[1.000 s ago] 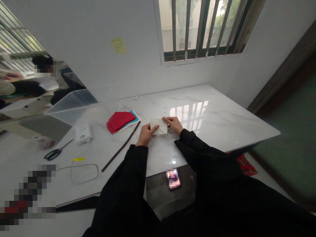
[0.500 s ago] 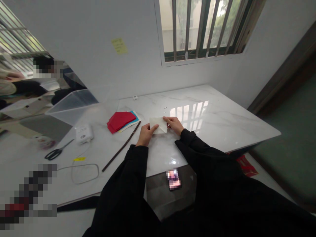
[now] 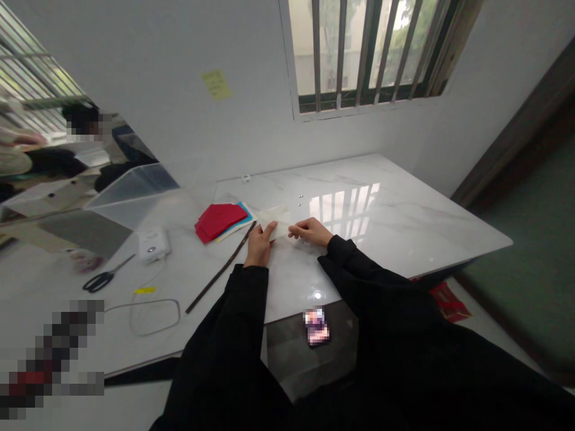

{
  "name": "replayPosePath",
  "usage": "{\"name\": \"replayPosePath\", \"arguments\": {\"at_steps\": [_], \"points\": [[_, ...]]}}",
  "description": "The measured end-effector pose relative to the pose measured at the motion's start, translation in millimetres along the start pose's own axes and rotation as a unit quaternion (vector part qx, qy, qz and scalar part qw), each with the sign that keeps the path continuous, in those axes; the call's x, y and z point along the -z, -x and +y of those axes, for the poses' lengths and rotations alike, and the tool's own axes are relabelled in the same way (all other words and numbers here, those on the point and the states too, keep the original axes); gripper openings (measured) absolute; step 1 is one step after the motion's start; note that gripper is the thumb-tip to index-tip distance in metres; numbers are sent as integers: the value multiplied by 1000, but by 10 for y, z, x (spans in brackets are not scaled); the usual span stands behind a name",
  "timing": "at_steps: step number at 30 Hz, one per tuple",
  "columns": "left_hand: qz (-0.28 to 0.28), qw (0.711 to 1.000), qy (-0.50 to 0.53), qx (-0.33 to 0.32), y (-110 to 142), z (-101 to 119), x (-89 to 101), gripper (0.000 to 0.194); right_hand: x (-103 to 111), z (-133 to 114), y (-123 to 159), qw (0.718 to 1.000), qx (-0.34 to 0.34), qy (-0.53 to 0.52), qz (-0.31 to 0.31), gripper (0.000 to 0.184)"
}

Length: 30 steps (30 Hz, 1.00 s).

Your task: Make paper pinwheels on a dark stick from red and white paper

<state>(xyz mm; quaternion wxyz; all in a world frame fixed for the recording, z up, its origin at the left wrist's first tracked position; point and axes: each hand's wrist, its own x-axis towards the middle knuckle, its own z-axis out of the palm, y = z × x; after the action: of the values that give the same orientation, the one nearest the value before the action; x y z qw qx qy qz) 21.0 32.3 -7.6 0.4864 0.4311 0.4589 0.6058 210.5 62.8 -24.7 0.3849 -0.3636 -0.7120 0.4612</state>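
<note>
A folded pale paper (image 3: 276, 220) sits above the table (image 3: 404, 239), its position set by the two hands. The left hand (image 3: 259, 246) grips its left end in a narrow pinch, and the right hand (image 3: 312, 231) reaches across to hold the right end, also narrowly. Held from both ends, the paper stays stretched between them, tilted across the space; whether it touches the table cannot be told.

Just left of the paper, red sheets (image 3: 217, 221) lie stacked on a teal sheet (image 3: 245, 215), within easy reach of the left hand. A dark strip (image 3: 222, 267) slants beside that hand, close but not touching it. Small metal studs (image 3: 300, 200) lie beyond the paper, on open marble where they stand out. Farther left, outside the hands' working area, are scissors (image 3: 104, 280) and a white device (image 3: 151, 244) with a looped cable (image 3: 155, 317). A phone (image 3: 317, 327) rests below the table's near edge.
</note>
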Motion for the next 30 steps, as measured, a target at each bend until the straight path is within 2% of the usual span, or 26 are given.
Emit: {"name": "replayPosePath", "arguments": {"at_steps": [9,17,23,30], "points": [[12,1000,-6,-7,2,11,-6,56,-14,23,-2,1000,13,10,25,54],[-81,991,-109,-8,42,-1,11,66,-35,105,-43,993,-32,-100,62,54],[-93,989,-117,-10,63,15,2,68,-20,105,-52,989,-36,-135,57,51],[-101,988,-121,2,71,16,2,72,-23,158,-71,991,-44,-106,71,46]]}}
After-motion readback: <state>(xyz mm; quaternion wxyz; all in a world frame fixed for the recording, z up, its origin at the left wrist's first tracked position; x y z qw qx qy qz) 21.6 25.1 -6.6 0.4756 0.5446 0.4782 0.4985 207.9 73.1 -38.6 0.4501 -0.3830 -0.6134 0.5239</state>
